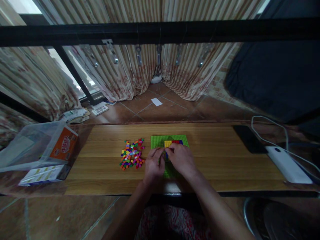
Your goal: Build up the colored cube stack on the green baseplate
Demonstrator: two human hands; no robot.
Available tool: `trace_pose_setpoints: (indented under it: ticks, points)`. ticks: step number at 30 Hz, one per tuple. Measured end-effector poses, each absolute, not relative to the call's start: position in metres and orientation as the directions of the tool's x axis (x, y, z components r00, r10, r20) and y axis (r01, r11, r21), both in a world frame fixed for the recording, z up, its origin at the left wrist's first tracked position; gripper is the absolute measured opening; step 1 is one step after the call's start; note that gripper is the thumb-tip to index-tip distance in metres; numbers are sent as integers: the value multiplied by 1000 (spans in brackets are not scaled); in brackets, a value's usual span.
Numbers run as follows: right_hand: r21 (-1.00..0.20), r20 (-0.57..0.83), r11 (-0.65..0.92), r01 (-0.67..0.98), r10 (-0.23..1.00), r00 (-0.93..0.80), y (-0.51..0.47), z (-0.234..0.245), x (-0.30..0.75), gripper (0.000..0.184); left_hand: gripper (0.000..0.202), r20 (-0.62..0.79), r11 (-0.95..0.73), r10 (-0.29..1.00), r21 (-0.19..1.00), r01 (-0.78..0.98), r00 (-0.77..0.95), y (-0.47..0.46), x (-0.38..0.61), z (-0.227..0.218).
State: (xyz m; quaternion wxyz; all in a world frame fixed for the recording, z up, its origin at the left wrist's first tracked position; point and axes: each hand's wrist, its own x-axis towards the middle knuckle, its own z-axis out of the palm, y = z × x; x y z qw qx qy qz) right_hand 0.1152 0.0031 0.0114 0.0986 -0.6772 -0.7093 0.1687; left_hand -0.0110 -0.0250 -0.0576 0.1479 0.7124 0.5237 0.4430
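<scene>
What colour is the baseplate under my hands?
The baseplate is bright green, clearest in the head view.

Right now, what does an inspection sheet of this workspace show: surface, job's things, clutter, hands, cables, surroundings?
Surface: wooden table, bare wood around the work.
Job's things: green baseplate carrying yellow, red and blue bricks; pile of loose bricks to its left.
Clutter: black phone, white power bank at right; plastic bag with orange box, white carton at left.
Hands: left hand and right hand meet over the baseplate; grip hidden.
Cables: white cable loops by the power bank.
Surroundings: striped curtains, tiled floor, papers.
</scene>
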Motion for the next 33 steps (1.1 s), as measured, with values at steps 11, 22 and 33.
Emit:
trace_pose_setpoints:
  ticks: [11, 22, 33]
  points:
    - [-472, -4, 12, 882, 1000, -15, -1, 0, 120, 27, 28, 433, -365, 901, 732, 575, 20, -29, -3, -61]
    - [-516, 116, 72, 854, 993, -14, -6, -10, 119, 27, 25, 382, -310, 923, 817, 486, -54, -31, 1, -54]
    - [-697, 245, 242, 675, 965, -93, -30, -13, 116, 24, 20, 74, -51, 963, 994, 97, -258, -40, 5, -35]
